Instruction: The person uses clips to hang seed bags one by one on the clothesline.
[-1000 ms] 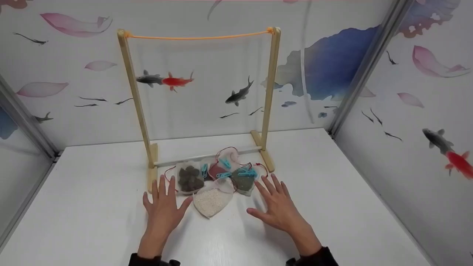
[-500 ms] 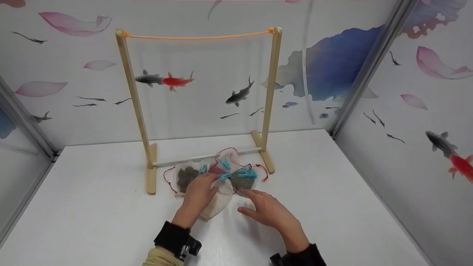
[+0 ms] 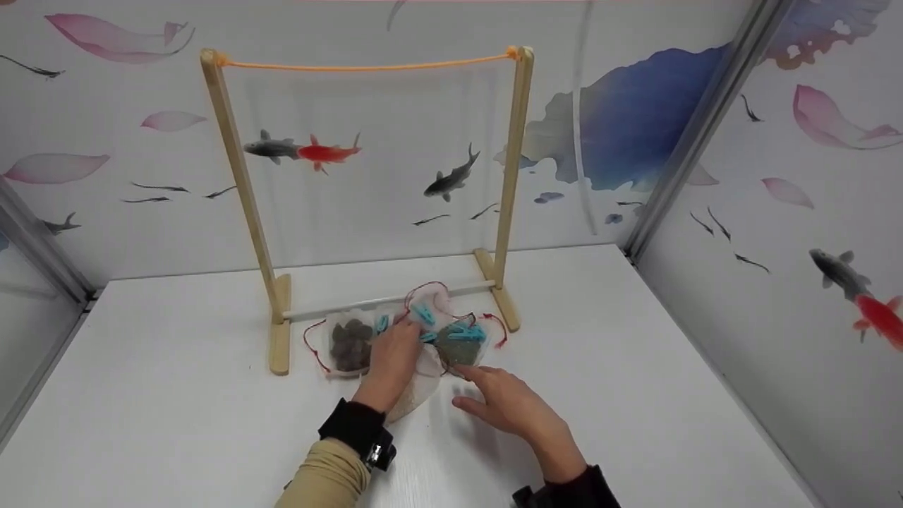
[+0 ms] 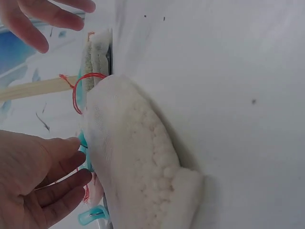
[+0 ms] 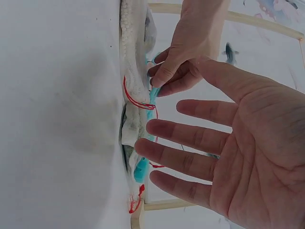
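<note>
My left hand [image 3: 395,356] reaches over the pile of mesh drawstring bags and pinches a light-blue clothespin [image 4: 83,139] between thumb and fingertips. Under that wrist lies a bag of white grains [image 4: 143,157], partly covered in the head view. Just left of the hand is a bag of dark stones [image 3: 350,346]. My right hand [image 3: 511,402] hovers with its fingers stretched out beside a bag with greenish contents [image 3: 458,349]; whether the fingertips touch it is unclear. More blue clothespins [image 3: 465,331] lie on this bag. The reddish bag is mostly hidden behind my left hand.
Behind the bags stands a wooden frame [image 3: 515,169] with an orange cord [image 3: 374,68] strung across its top. A white rod [image 3: 388,302] joins its feet low down. Printed panels enclose the white table [image 3: 635,395] at the back and sides.
My left hand has come from open above the table to the middle of the bags and now pinches a clothespin. The right hand has shifted slightly left, its fingers still extended.
</note>
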A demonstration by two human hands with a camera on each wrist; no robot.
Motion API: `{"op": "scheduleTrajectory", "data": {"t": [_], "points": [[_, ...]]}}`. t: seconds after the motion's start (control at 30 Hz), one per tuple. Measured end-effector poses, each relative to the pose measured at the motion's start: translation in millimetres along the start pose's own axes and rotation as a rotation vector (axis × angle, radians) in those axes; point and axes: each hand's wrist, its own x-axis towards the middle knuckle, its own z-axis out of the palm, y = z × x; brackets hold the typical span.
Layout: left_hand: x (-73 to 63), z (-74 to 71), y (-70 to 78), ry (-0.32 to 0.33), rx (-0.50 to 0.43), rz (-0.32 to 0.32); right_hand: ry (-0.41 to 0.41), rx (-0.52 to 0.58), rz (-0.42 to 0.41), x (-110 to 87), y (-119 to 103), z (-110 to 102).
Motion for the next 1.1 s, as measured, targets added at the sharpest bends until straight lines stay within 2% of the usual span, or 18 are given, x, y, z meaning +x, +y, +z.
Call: {"op": "scheduleTrajectory", "data": {"t": [0.1,0.2,0.33,0.43,0.53,0.63,0.8,0.87,0.93,1.0,1.1], "points": [[-3.0,-4.7,-3.6,-0.014,-0.089,-0.031,0.032,0.025,0.000,5.5,0,3],[-9.1,-13.0,-6.3,0.008,-0.243,-0.054,0.087,0.053,0.011,10.8,0,7],[-21.1,-26.0,-6.6,0.052,-0.472,-0.021,0.199,0.109,-0.003,17.3,-2,10],[-31.7,-33.7,-5.3,0.034,-0.616,0.005,0.280,0.202,-0.018,22.1,-5,12],[-41.1,-39.9,-4.1,-0.002,-0.715,-0.013,0.336,0.305,-0.025,26.0,-11,14],[-48.9,-44.1,-4.3,-0.016,-0.709,-0.019,0.376,0.350,-0.037,27.8,-16,14],[-57.6,-47.1,-4.8,0.003,-0.528,0.056,0.406,0.344,-0.104,28.2,-22,15],[-58.9,-47.4,-5.4,0.018,-0.489,0.073,0.404,0.338,-0.132,28.9,-24,16],[-59.4,-48.0,-6.5,0.027,-0.514,0.071,0.402,0.332,-0.140,29.7,-25,17],[-59.5,-49.4,-8.2,0.022,-0.576,0.054,0.385,0.328,-0.132,30.5,-25,18],[-58.8,-53.1,-10.7,-0.009,-0.709,0.011,0.296,0.349,-0.092,31.4,-24,21]]}}
